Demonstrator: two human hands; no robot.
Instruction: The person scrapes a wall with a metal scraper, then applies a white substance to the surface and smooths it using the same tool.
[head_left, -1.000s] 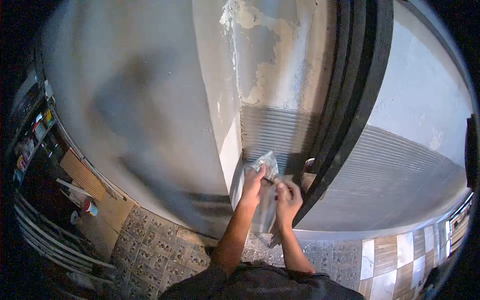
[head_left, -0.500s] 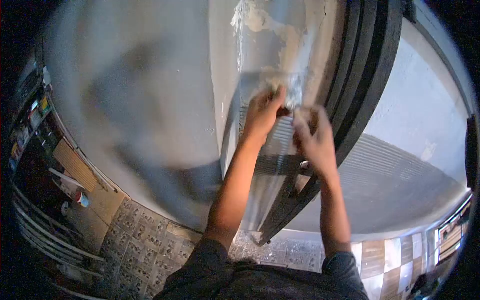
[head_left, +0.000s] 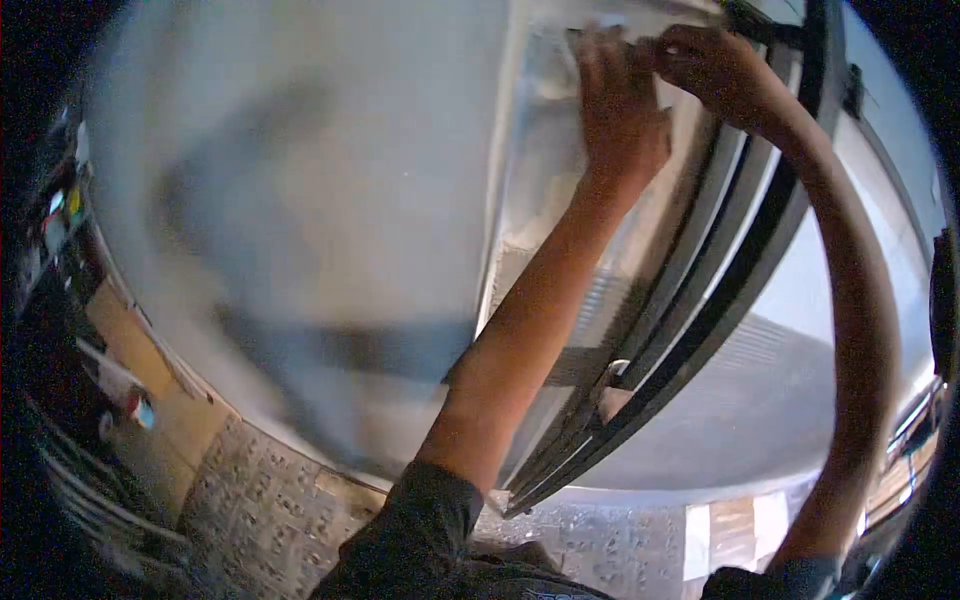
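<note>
My left hand [head_left: 622,115] is raised against the patchy strip of wall [head_left: 550,155], its fingers pointing up and the thumb out to the right. A thin dark edge shows beside its fingertips, but I cannot tell what the object is. My right hand [head_left: 712,75] is bent in from the right, with curled fingers close to the left fingertips. Whatever lies within those fingers is hidden and smeared by motion. Just right of the strip runs a dark door frame [head_left: 690,285], with a round metal knob [head_left: 618,368] low down.
A smooth grey wall surface [head_left: 400,230] with my shadow on it fills the left. Shelves with small goods [head_left: 60,215] and a brown board [head_left: 130,340] line the far left. Patterned floor tiles [head_left: 265,480] lie below. Another pale wall [head_left: 790,330] stands beyond the door frame.
Both hands have moved up the wall and to the right. The left fingers have gone from a pinch to pointing upward. The view has shifted slightly.
</note>
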